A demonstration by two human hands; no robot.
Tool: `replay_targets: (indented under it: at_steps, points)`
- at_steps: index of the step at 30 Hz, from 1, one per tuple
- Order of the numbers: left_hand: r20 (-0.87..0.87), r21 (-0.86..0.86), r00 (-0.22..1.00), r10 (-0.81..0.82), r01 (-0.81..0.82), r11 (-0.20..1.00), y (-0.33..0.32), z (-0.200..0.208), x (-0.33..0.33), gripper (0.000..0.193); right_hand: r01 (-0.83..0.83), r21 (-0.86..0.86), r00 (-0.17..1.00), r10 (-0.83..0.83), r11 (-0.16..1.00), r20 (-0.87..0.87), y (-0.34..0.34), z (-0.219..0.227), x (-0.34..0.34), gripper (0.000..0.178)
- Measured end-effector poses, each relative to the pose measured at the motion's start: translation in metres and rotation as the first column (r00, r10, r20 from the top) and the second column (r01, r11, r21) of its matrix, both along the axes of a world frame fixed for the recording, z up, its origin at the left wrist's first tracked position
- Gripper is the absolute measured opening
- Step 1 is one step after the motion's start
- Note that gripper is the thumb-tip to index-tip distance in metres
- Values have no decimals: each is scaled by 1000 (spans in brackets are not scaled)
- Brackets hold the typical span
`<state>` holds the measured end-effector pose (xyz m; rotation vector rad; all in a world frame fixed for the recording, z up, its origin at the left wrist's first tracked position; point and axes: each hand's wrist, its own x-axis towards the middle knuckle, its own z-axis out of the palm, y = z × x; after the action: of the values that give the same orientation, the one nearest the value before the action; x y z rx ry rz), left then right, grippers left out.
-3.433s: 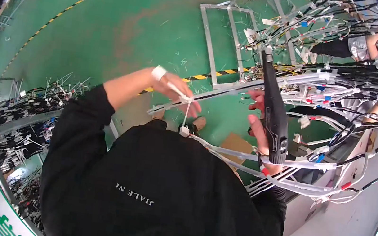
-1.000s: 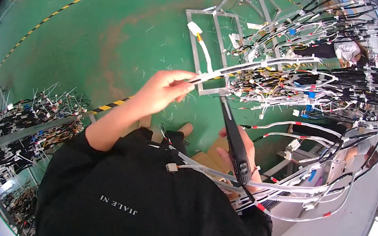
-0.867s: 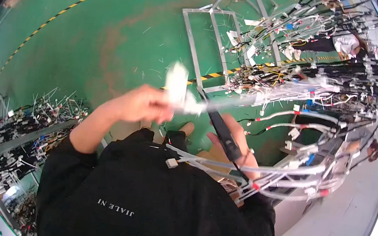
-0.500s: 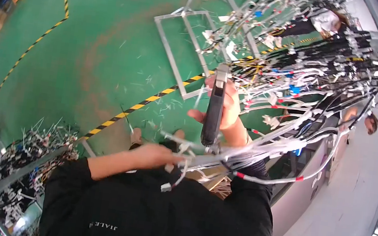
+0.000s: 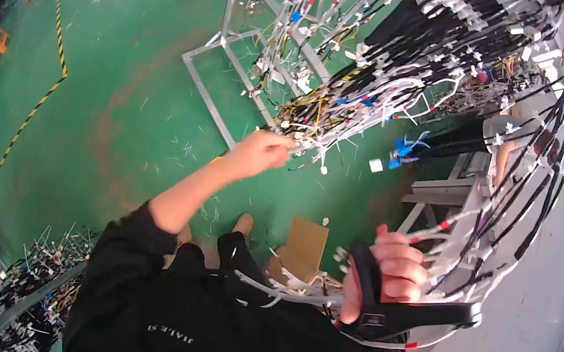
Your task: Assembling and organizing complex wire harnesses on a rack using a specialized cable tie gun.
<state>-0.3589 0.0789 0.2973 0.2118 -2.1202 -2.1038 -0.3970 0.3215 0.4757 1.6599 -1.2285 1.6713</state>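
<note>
My left hand [image 5: 262, 154] reaches forward to the loose near end of a thick wire harness [image 5: 330, 111] with yellow, white and black wires. Its fingers are closed at the connectors there, though small details are blurred. In my right hand [image 5: 398, 269], low on the right, a black cable tie gun [image 5: 413, 318] is gripped by its handle, fingers wrapped around it. White cables [image 5: 309, 298] with red bands run behind and below the gun, apart from my left hand. Blue connectors [image 5: 402, 153] dangle to the right of the harness.
Grey metal frames [image 5: 211, 88] stand ahead on the green floor. An open cardboard box [image 5: 306, 243] sits near my feet. Heaped wire harnesses [image 5: 32, 285] lie at the lower left. Black cables [image 5: 557, 141] hang at the right, beside another person [image 5: 515, 139] at a bench.
My left hand has left the white cables at my waist and moved forward to the hanging harness. My right hand has drawn the cable tie gun back and right, turning it sideways.
</note>
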Motion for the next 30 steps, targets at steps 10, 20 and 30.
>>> replay_targets:
  at_steps: [10,20,30]
  points:
    - [-198,-235,816,543,-577,782,91,-37,-215,20,-208,325,969,150,923,195,69,3,-82,79]
    - [-13,280,989,150,-140,950,21,58,18,8,-266,757,948,21,597,317,59,12,-73,50]
    - [-163,-180,926,341,-368,912,18,114,98,22,-94,777,973,-108,622,204,6,11,-38,47]
